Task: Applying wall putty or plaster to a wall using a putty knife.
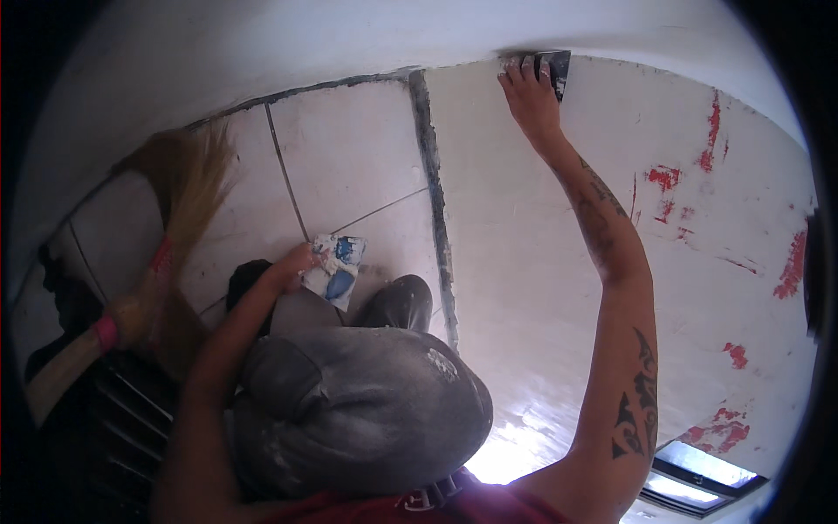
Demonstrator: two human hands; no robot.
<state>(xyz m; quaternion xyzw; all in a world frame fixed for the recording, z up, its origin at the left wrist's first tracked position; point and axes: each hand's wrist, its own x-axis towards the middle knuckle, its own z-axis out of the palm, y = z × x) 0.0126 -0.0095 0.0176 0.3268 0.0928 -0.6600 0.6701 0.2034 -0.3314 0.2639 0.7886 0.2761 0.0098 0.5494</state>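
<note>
My right hand (531, 96) stretches up to the far corner, its fingers closed over a dark, flat scraper (560, 77) smeared with white. The blade lies against the pale wall (524, 218), close to where it meets the far wall. Down by my knees, my left hand (301, 262) grips the edge of a flat, blue-and-white plate (339, 281) coated with white paste. That plate is over the tiled floor (349, 157), just in front of my dark shoe. How the left fingers curl beneath the plate is hidden.
A straw broom (188, 201) with pink bands leans at the left, beside a dark slatted object (131, 393). Red patches (665, 178) mark the right wall. A dark-framed window (711, 476) appears at the lower right. My bent knees, in grey trousers (367, 402), fill the lower middle.
</note>
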